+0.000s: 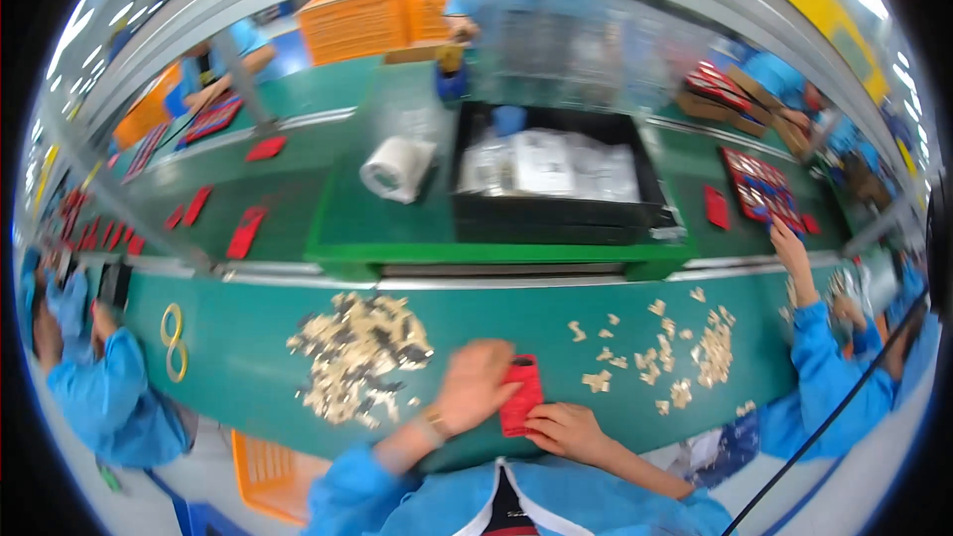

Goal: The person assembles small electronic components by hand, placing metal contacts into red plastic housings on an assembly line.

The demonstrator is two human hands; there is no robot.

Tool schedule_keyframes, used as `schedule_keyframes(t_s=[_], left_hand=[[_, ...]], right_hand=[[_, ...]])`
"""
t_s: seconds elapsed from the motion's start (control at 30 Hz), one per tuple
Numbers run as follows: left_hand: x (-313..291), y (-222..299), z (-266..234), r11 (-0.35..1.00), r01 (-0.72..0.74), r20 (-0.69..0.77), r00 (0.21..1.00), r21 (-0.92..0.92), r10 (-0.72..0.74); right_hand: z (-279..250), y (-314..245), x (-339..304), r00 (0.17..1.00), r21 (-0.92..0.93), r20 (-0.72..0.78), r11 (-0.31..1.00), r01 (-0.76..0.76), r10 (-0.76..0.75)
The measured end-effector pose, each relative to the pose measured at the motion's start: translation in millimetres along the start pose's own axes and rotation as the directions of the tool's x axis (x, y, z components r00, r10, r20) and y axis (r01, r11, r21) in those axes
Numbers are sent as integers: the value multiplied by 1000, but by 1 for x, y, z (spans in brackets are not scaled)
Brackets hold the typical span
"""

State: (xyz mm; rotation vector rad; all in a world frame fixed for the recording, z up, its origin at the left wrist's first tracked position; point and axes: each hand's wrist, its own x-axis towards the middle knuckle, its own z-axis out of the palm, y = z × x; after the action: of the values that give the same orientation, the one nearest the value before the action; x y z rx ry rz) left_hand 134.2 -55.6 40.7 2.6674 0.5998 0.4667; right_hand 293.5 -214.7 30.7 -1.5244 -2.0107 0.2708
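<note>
The red piece [521, 399] is between the two hands: the right fingers [546, 423] grasp its lower right corner; the left hand [476, 385], blurred, is at its left side, and I cannot tell its grip. Just below the red piece runs the near edge of the bench [496, 316]; above it, room for moving opens between the left heap [362, 352] and right scattered parts [715, 349]

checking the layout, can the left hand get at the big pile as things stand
Probably yes: the pile lies left of the left hand on the same green table, with nothing visible standing between them, though the hand, blurred, is at the red piece.
</note>
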Motion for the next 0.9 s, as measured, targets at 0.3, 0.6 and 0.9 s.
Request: schedule_keyframes(t_s=[0.3, 0.6, 0.9], left_hand=[[-133, -89, -55, 807, 552, -440, 790, 211, -426], [-143, -114, -36, 779, 584, -477, 764, 227, -434], [-108, -109, -67, 814, 552, -612, 711, 181, -346]], right_hand=[[25, 108, 154, 957, -338, -246, 911, -236, 157], [-21, 147, 66, 922, -475, -257, 793, -381, 289], [-23, 193, 97, 867, -398, -206, 770, -498, 454]])
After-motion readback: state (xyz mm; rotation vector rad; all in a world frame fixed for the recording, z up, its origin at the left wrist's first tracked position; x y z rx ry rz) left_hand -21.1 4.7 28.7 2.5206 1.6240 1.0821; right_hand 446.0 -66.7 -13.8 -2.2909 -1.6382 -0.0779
